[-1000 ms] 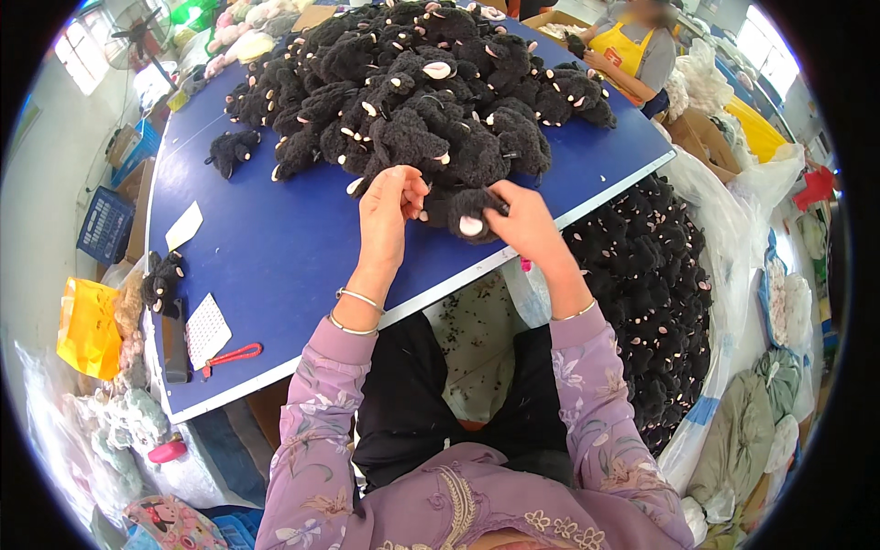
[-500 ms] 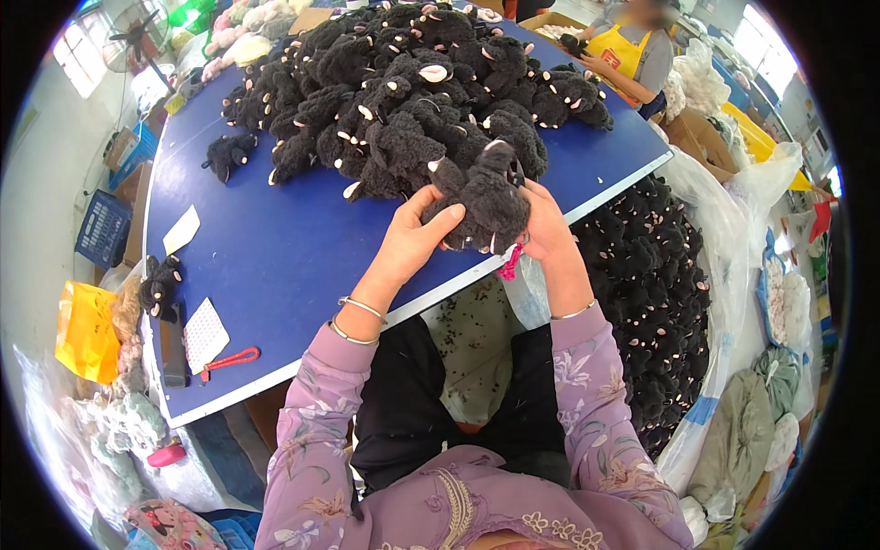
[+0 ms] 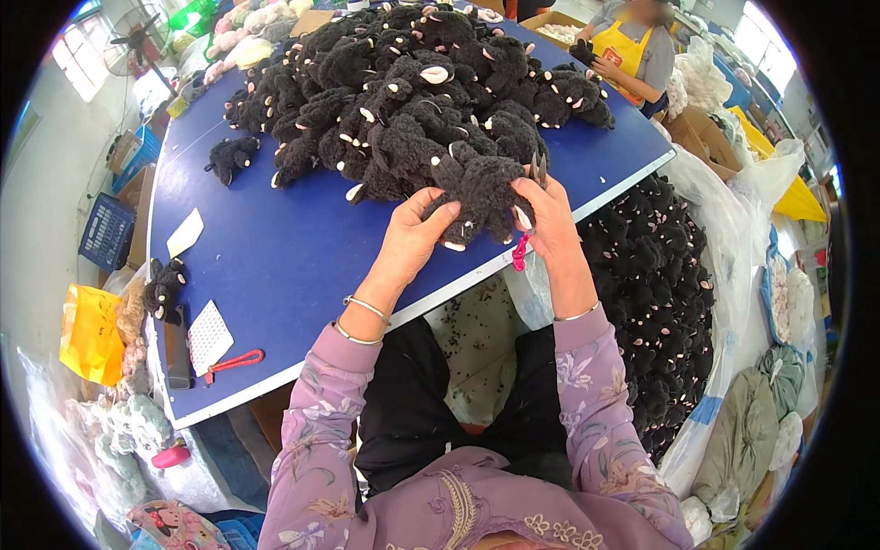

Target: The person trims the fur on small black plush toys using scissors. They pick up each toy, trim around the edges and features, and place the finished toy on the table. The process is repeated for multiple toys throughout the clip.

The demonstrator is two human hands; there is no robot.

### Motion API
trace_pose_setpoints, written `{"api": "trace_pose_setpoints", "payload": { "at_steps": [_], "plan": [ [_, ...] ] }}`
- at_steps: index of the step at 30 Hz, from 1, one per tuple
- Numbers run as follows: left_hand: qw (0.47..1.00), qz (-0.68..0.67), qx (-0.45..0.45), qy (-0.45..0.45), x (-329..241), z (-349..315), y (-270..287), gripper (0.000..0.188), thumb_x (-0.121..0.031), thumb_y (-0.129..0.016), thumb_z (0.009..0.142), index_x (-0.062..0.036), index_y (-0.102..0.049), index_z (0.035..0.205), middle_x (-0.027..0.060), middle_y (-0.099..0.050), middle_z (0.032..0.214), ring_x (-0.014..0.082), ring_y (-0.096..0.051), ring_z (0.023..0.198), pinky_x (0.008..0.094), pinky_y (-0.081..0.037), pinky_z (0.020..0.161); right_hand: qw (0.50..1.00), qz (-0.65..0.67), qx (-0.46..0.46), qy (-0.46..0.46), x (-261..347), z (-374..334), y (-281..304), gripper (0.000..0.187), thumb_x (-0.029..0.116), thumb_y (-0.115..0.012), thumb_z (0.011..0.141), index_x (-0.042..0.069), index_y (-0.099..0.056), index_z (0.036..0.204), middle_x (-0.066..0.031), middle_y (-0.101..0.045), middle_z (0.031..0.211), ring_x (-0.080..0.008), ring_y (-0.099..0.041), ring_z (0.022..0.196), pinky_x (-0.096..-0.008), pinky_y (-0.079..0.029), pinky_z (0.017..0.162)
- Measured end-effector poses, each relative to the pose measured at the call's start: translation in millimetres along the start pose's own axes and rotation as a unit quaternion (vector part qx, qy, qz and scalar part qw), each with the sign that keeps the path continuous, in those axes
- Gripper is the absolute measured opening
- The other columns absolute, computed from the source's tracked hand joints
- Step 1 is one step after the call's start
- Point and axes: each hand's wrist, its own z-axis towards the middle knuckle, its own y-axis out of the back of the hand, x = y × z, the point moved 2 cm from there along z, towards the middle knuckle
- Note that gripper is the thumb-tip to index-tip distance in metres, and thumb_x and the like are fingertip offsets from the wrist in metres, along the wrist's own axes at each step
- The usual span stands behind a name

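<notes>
Between my two hands, over the table's near edge, is a fluffy black plush toy [image 3: 478, 194] with small pale paw tips. My left hand [image 3: 414, 233] pinches its left side, thumb on top. My right hand [image 3: 550, 222] grips the other side and also keeps hold of thread snips, whose pointed metal blades [image 3: 539, 169] stick up past the fingers. A bright pink cord [image 3: 520, 253] dangles below that hand. Just beyond lies a big heap of similar black plush toys [image 3: 394, 101].
The blue table [image 3: 284, 266] carries a lone plush toy [image 3: 231, 158], a white card [image 3: 186, 233], a printed sheet [image 3: 210, 336] and a red strap [image 3: 236, 361]. At right, a large plastic-lined container holds many black plush toys [image 3: 655, 312]. A co-worker in a yellow apron [image 3: 620, 48] stands at the far right.
The plush toy has been turned in my hands, so its fluffy body faces up. The snips' blades now show clearly above my right hand.
</notes>
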Motion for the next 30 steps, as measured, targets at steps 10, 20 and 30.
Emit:
{"api": "trace_pose_setpoints", "payload": {
  "at_steps": [10, 20, 30],
  "plan": [
    [0.873, 0.348, -0.099, -0.326, -19.1, -13.3, -13.1, 0.042, -0.012, -0.075, 0.075, -0.0067, -0.054, 0.111, 0.0083, -0.050, 0.120, 0.0149, -0.050, 0.101, 0.0271, -0.044, 0.081, 0.999, 0.034, -0.022, 0.000, -1.3, 1.9, 3.8, 0.012, 0.013, -0.058, 0.087, 0.003, -0.058, 0.094, -0.0015, -0.056, 0.070, -0.0065, -0.048, 0.050, -0.0211, -0.031, 0.038],
    [0.821, 0.385, -0.191, -0.375, -20.3, -9.3, 17.8, 0.010, -0.011, -0.067, 0.082, -0.0054, -0.064, 0.090, 0.0134, -0.055, 0.123, 0.0251, -0.047, 0.115, 0.0367, -0.037, 0.097, 0.994, 0.087, -0.069, 0.021, 13.9, 0.5, 17.9, 0.015, 0.019, -0.057, 0.086, 0.004, -0.056, 0.084, -0.0051, -0.055, 0.065, -0.0103, -0.045, 0.042, -0.0223, -0.030, 0.035],
    [0.976, 0.169, -0.053, -0.123, 3.0, -5.4, -12.3, 0.034, -0.009, -0.061, 0.087, 0.0011, -0.052, 0.118, 0.0122, -0.067, 0.097, 0.0218, -0.066, 0.082, 0.0319, -0.051, 0.073, 0.994, 0.080, 0.074, 0.001, 23.0, -14.7, -4.9, 0.021, 0.021, -0.054, 0.092, 0.001, -0.057, 0.089, -0.0053, -0.057, 0.069, -0.0066, -0.037, 0.041, -0.0214, -0.026, 0.035]
  ]
}}
